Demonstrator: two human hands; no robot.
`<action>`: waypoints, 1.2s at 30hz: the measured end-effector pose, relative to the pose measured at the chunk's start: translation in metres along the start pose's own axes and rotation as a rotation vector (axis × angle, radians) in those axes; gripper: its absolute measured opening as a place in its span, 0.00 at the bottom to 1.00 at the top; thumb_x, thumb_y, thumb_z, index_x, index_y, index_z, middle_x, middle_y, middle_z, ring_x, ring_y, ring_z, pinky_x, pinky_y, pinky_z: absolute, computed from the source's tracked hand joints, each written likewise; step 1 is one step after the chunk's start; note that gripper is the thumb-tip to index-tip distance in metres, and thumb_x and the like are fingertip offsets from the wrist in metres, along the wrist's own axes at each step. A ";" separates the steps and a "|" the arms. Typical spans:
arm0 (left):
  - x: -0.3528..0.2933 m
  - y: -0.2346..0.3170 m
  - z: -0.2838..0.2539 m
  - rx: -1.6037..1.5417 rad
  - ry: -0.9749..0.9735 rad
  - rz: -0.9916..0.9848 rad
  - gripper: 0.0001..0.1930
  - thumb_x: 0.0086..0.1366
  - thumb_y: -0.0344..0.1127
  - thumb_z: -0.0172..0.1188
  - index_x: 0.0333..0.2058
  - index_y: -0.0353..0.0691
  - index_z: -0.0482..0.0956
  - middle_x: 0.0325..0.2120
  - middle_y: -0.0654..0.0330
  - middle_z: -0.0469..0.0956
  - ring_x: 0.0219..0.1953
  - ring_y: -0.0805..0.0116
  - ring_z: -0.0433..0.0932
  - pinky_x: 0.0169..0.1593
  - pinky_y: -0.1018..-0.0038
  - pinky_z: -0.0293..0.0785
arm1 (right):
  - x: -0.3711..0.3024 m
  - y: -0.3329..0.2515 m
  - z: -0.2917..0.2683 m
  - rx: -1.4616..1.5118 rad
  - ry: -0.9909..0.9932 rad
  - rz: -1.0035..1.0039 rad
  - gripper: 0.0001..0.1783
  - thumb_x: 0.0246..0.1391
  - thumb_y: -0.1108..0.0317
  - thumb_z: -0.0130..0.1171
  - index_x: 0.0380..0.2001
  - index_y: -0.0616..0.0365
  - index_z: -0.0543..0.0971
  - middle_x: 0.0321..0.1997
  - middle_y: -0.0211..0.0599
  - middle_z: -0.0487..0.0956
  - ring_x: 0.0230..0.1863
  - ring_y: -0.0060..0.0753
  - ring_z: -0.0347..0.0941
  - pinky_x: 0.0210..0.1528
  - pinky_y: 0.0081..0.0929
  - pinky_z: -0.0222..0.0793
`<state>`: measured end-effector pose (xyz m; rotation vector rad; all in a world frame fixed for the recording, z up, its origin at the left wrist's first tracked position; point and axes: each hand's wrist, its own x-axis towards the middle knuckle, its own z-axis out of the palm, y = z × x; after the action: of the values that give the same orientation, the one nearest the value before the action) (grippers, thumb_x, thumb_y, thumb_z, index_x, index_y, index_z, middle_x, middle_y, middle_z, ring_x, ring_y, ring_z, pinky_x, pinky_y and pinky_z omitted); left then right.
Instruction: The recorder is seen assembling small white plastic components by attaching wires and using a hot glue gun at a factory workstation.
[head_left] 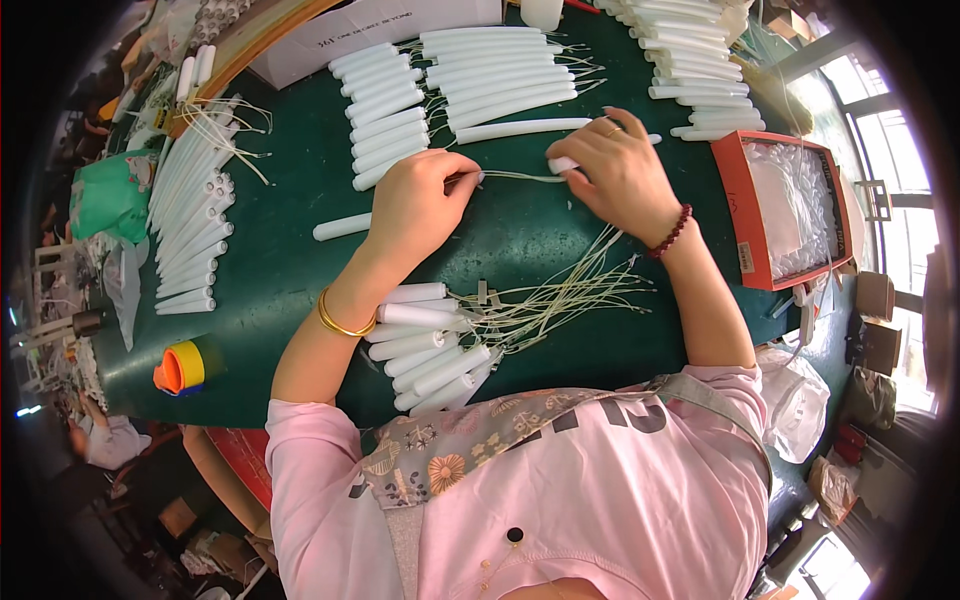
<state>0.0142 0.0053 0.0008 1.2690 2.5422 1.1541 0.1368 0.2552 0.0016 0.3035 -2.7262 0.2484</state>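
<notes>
My left hand [425,200] is closed in a pinch on one end of thin pale wires [525,176]. These wires stretch across to my right hand [622,165], whose thumb and fingers close on a small white cylindrical piece [563,165], most of it hidden. Just beyond the right hand lies a long white tube [520,130], passing partly behind it. Under my left wrist another white tube [342,227] pokes out. Nearer my body rests a bunch of shorter white tubes [430,370], with long loose wires [560,295] spreading to the right.
Rows of white tubes [495,70] cover the far table, with piles at left [195,240] and far right [695,65]. A red box [735,215] of clear plastic stands right. An orange-yellow tape roll [180,368] sits at left on the green table [285,310].
</notes>
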 end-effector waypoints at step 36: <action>-0.002 -0.009 -0.001 -0.083 0.028 -0.004 0.04 0.63 0.31 0.71 0.34 0.37 0.89 0.28 0.56 0.86 0.26 0.62 0.82 0.33 0.68 0.77 | -0.014 0.043 -0.001 0.480 -0.091 0.181 0.17 0.63 0.79 0.62 0.52 0.60 0.71 0.51 0.46 0.82 0.54 0.52 0.81 0.58 0.40 0.77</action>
<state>0.0092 -0.0002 -0.0050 1.2371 2.4864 1.2711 0.1392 0.2988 -0.0090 0.1980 -2.7530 0.9652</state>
